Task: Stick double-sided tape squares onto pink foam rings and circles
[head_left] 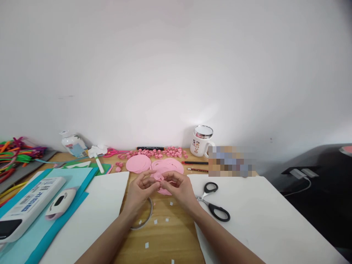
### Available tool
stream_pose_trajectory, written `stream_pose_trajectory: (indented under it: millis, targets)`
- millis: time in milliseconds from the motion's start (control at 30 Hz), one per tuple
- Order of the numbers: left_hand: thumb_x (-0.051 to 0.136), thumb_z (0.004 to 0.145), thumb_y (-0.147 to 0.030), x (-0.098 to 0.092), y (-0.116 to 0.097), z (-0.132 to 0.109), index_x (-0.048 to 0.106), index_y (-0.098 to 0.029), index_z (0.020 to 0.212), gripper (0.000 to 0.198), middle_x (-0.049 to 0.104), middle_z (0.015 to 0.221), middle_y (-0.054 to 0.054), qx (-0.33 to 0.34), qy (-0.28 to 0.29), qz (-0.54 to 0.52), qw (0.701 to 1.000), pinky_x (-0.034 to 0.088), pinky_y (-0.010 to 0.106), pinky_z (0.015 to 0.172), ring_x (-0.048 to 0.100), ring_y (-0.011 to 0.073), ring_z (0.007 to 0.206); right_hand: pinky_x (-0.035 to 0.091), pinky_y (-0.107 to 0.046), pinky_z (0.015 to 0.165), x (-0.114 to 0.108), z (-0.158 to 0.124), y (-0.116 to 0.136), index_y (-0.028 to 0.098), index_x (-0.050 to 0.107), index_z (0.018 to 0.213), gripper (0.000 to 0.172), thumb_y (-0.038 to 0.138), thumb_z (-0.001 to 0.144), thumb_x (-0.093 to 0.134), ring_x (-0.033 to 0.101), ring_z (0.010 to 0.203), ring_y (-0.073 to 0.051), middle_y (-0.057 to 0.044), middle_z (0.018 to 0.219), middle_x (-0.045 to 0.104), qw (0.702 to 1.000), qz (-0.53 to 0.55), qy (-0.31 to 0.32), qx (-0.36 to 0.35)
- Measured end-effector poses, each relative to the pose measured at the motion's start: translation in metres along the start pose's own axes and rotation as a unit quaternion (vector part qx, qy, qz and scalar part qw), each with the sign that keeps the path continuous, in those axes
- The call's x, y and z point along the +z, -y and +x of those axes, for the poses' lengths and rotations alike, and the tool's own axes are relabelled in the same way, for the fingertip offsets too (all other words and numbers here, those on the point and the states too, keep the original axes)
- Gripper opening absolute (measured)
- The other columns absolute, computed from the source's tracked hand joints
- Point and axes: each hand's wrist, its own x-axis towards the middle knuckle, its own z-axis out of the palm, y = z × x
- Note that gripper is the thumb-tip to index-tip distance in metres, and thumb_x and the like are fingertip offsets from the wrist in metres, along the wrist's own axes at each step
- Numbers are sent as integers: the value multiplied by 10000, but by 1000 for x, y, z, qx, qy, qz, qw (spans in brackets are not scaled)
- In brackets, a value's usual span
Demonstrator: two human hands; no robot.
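Observation:
My left hand (pixel 141 186) and my right hand (pixel 177 186) meet over the middle of the desk. Both pinch one small pink paper piece (pixel 158 176), curled between the fingertips; its exact shape is partly hidden by the fingers. Just behind them lie stacks of pink paper circles (pixel 138 163). Beyond these, a row of small rolled pink paper rosebuds (pixel 176 151) runs along the wall. A roll of tape (pixel 150 212) lies flat by my left wrist, partly covered. Several small white tape bits (pixel 155 222) dot the wood. Black-handled scissors (pixel 216 201) rest beside my right forearm.
White paper sheets (pixel 264 216) cover both sides of the desk. At left are blue sheets with a white box (pixel 33 205), a small white device (pixel 61 203), a bottle (pixel 73 143) and pipe cleaners (pixel 22 154). A lidded mug (pixel 202 141) and pencils (pixel 195 162) stand behind, right.

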Motion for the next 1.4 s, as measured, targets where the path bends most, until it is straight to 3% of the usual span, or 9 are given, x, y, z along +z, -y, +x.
stream_pose_trajectory:
  millis: [200,400,633,733,833,1000,1200,1400]
  targets:
    - [723,548,-327,0,2,0,517,-167,995,517,654,718,39,-27,-10,-12,1000,414,187,380,630,204,646,509,-272,635,-1,0,-3,195,647,773,135,298,709,590,579,668,-136,-43,809,595,997,-51,25,-58]
    - [712,576,-311,-2,5,1,491,-189,1076,560,648,713,23,-19,-7,-19,1000,437,196,414,624,183,627,501,-234,578,-2,0,-4,217,659,824,134,251,721,581,562,673,-121,-40,853,555,990,-96,50,-92]
    - [716,587,-267,-3,6,1,554,-173,1015,467,655,737,35,-26,20,-39,999,473,241,530,626,188,673,510,-248,622,-2,-1,-3,218,631,851,156,259,793,492,549,689,-113,-38,884,498,989,-96,81,-82]
    - [716,589,-246,-2,7,1,536,-178,1077,525,636,659,15,-17,22,-54,998,482,270,587,623,187,672,510,-246,621,-2,-2,-1,214,615,869,172,268,813,462,539,687,-107,-39,900,460,988,-100,91,-73]
    - [706,608,-239,-2,9,1,496,-208,1137,571,625,632,-2,-8,25,-53,998,478,261,570,617,176,649,505,-240,603,-2,-2,-1,211,602,872,173,269,824,447,531,664,-97,-35,898,448,987,-107,96,-68]
    - [708,606,-254,-5,12,3,561,-163,913,352,648,703,41,-23,37,-42,998,440,203,455,605,167,609,491,-231,588,-2,-1,-3,216,609,885,186,252,835,433,524,679,-102,-34,883,450,983,-132,96,-80]
    - [691,643,-200,-4,12,3,455,-197,1167,575,654,695,27,-16,54,-76,996,487,281,616,613,153,616,439,-241,624,-4,-1,-2,222,608,915,193,189,831,437,507,802,-144,-40,851,510,969,-205,88,-110]
    - [706,624,-232,-2,13,2,571,-148,1011,418,676,767,71,-50,45,-57,996,488,251,540,634,175,601,413,-274,722,-4,-3,1,218,595,949,237,136,835,403,477,815,-143,-38,855,473,949,-263,126,-121]
